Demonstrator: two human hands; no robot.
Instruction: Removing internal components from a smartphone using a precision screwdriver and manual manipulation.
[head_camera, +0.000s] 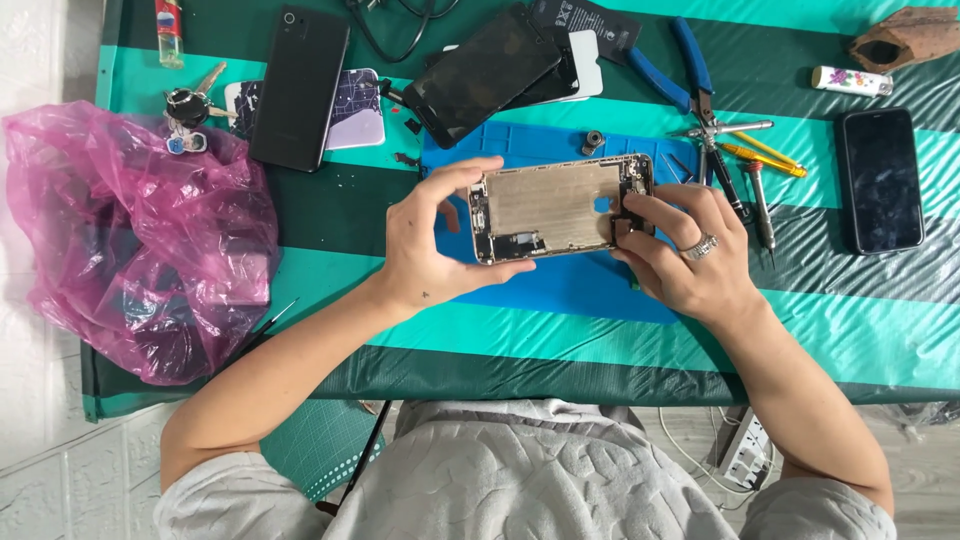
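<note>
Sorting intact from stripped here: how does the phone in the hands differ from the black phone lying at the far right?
The held phone is opened, showing bare metal and small inner parts; the right-hand phone is closed, with a dark glossy face. The held phone is gripped by the left hand and right hand above the blue mat; the right-hand phone lies flat, untouched. Both are slim rectangles.

— What colour is the table (860, 330)?
— Striped, dark green and turquoise, with a blue mat (560, 285) on it
— And the opened phone (560, 208)?
— Gold rim, silvery plate inside, black bits at the ends
— The rest?
— Pink see-through bag (130, 240), black phone (298, 88), another black phone (880, 180), blue-handled pliers (672, 68), yellow screwdriver (765, 158), white lighter (850, 80) with flowers, silver ring (700, 246)
</note>
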